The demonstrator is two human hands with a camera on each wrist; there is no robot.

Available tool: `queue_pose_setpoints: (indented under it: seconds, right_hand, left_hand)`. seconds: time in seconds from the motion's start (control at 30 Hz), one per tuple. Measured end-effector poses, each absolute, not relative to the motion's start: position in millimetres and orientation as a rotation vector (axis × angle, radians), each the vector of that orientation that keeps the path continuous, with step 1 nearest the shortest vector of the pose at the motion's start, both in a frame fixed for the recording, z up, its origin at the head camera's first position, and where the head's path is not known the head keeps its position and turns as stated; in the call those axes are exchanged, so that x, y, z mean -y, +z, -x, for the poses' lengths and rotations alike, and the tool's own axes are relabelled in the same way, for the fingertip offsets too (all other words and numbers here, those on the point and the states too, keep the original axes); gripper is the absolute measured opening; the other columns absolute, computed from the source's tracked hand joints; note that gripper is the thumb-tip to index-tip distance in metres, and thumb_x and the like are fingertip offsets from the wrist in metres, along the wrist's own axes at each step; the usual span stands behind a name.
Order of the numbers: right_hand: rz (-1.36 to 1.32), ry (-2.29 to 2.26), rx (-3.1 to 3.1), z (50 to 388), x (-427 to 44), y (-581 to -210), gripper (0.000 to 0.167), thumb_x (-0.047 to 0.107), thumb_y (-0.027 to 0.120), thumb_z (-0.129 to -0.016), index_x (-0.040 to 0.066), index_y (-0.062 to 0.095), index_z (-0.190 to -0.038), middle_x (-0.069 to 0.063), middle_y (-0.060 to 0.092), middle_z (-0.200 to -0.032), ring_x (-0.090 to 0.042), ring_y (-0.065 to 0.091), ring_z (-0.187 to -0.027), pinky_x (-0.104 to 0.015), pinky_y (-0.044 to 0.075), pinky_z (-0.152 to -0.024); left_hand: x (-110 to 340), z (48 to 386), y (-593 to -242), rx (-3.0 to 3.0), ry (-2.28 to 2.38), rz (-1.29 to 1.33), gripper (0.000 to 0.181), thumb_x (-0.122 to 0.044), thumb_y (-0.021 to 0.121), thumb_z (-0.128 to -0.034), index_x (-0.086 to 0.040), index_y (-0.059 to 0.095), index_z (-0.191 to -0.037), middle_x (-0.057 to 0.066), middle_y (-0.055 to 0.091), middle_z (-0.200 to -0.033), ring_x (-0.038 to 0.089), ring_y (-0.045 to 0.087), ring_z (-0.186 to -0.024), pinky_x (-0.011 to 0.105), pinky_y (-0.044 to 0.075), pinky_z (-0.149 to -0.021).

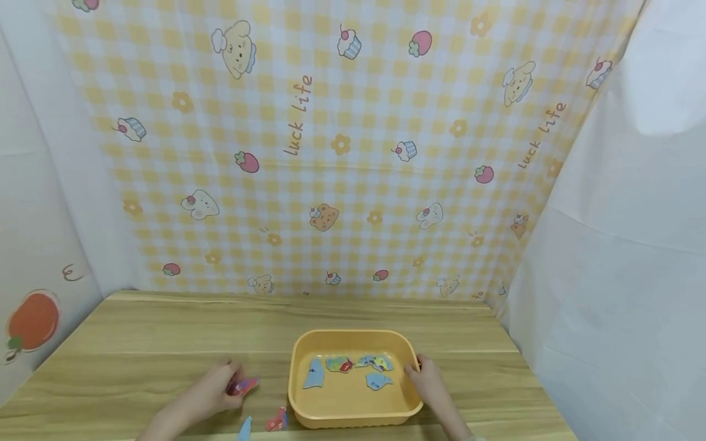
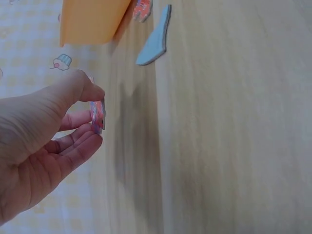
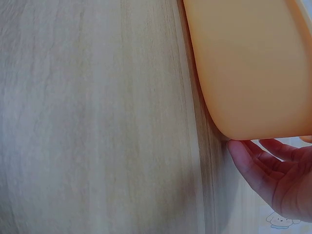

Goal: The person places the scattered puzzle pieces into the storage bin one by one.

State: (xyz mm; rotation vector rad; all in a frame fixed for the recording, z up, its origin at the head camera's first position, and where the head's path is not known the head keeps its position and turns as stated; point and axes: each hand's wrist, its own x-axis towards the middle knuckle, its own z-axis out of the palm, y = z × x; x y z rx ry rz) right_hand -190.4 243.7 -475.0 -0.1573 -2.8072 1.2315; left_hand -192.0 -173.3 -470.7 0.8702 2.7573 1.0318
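Note:
My left hand (image 1: 217,387) pinches a red and purple puzzle piece (image 1: 242,386) between thumb and fingers. In the left wrist view that piece (image 2: 99,114) stands on edge, partly covered by the fingertips. Right of this hand is a yellow-orange plastic tray (image 1: 353,418), with several puzzle pieces lying flat inside, among them a light blue one (image 1: 314,375). At the tray's right side, my right hand (image 1: 429,381) grips the rim. The right wrist view shows this hand's fingers (image 3: 248,158) against the tray's outer wall (image 3: 248,73).
Between left hand and tray, a red piece (image 1: 277,420) and a narrow light blue piece (image 1: 245,429) lie on the wooden table (image 1: 165,331). A checked yellow cloth (image 1: 342,184) hangs behind the table, with white sheets (image 1: 623,275) at the sides.

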Motion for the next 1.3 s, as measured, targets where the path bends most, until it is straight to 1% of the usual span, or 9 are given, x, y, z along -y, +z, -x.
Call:
queue_pose_setpoints:
  seconds: [0.2, 0.37, 0.5, 0.63, 0.67, 0.87, 1.03, 1.17, 1.3]
  right_hand:
    - [0.159, 1.231, 2.801, 189.9, -243.5, -475.3, 0.033, 0.008, 0.053, -0.082, -0.015, 0.054, -0.106, -0.021, 0.063, -0.087, -0.024, 0.061, -0.075, -0.034, 0.054, -0.062]
    - [0.170, 1.236, 2.813, 188.6, -242.2, -473.2, 0.034, 0.008, 0.052, -0.083, -0.016, 0.053, -0.108, -0.021, 0.063, -0.087, -0.023, 0.061, -0.075, -0.033, 0.054, -0.061]
    - [0.170, 1.215, 2.825, 188.2, -241.7, -473.9, 0.034, 0.009, 0.053, -0.083, -0.015, 0.053, -0.107, -0.022, 0.063, -0.088, -0.024, 0.061, -0.076, -0.035, 0.054, -0.063]
    - [0.173, 1.203, 2.821, 188.7, -241.9, -475.4, 0.032, 0.009, 0.053, -0.083, -0.014, 0.054, -0.105, -0.023, 0.063, -0.088, -0.025, 0.061, -0.076, -0.035, 0.054, -0.063]
    - [0.175, 1.206, 2.820, 188.8, -241.9, -475.4, 0.032, 0.009, 0.053, -0.083, -0.014, 0.054, -0.105, -0.023, 0.063, -0.088, -0.025, 0.061, -0.076, -0.035, 0.054, -0.063]
    - [0.198, 1.226, 2.822, 190.2, -243.8, -473.1, 0.034, 0.009, 0.052, -0.084, -0.015, 0.052, -0.108, -0.024, 0.062, -0.089, -0.024, 0.062, -0.075, -0.034, 0.054, -0.062]
    - [0.192, 1.236, 2.815, 191.5, -245.6, -471.3, 0.035, 0.009, 0.051, -0.085, -0.016, 0.052, -0.109, -0.025, 0.063, -0.091, -0.024, 0.062, -0.076, -0.034, 0.054, -0.063]
    - [0.184, 1.247, 2.825, 190.4, -245.1, -471.2, 0.036, 0.009, 0.051, -0.086, -0.016, 0.051, -0.111, -0.025, 0.063, -0.091, -0.024, 0.062, -0.076, -0.034, 0.055, -0.062]
    - [0.193, 1.280, 2.820, 188.6, -243.6, -473.4, 0.037, 0.009, 0.051, -0.085, -0.016, 0.051, -0.112, -0.023, 0.063, -0.090, -0.022, 0.062, -0.075, -0.033, 0.055, -0.063]
  left_hand:
    - [164.0, 196.7, -462.5, -2.782, 1.070, -0.852, 0.018, -0.002, 0.067, -0.0672, -0.002, 0.055, -0.081, 0.003, 0.042, -0.074, 0.003, 0.037, -0.060, 0.011, 0.035, -0.047]
    - [153.6, 198.3, -454.1, -2.864, 1.040, -0.809, 0.024, -0.003, 0.070, -0.0673, 0.003, 0.058, -0.086, 0.003, 0.045, -0.076, 0.007, 0.040, -0.063, 0.012, 0.038, -0.050]
    - [145.0, 199.1, -445.4, -2.857, 1.054, -0.775, 0.028, -0.004, 0.071, -0.0675, 0.005, 0.058, -0.090, 0.005, 0.048, -0.080, 0.010, 0.043, -0.067, 0.014, 0.041, -0.054]
    - [135.3, 204.4, -441.6, -2.837, 1.096, -0.746, 0.026, -0.002, 0.071, -0.0666, 0.003, 0.059, -0.090, 0.005, 0.049, -0.079, 0.012, 0.044, -0.068, 0.015, 0.042, -0.055]
    - [133.3, 206.0, -441.8, -2.854, 1.096, -0.782, 0.026, -0.003, 0.071, -0.0662, 0.003, 0.059, -0.089, 0.005, 0.048, -0.078, 0.012, 0.044, -0.067, 0.015, 0.042, -0.053]
    - [121.7, 213.0, -433.8, -2.884, 1.091, -0.806, 0.024, -0.004, 0.073, -0.0657, 0.001, 0.059, -0.086, 0.004, 0.048, -0.078, 0.011, 0.044, -0.067, 0.016, 0.042, -0.054]
    - [111.5, 215.2, -422.7, -2.869, 1.063, -0.703, 0.026, -0.008, 0.074, -0.0669, -0.001, 0.060, -0.088, 0.005, 0.051, -0.082, 0.013, 0.047, -0.072, 0.016, 0.044, -0.059]
    - [103.2, 217.9, -420.1, -2.856, 1.034, -0.748, 0.031, -0.019, 0.077, -0.0683, -0.002, 0.060, -0.088, 0.003, 0.050, -0.081, 0.012, 0.046, -0.071, 0.016, 0.042, -0.057]
    - [91.8, 220.9, -419.7, -2.816, 1.025, -0.850, 0.027, -0.014, 0.073, -0.0700, -0.001, 0.058, -0.089, 0.002, 0.050, -0.078, 0.011, 0.044, -0.068, 0.015, 0.039, -0.054]
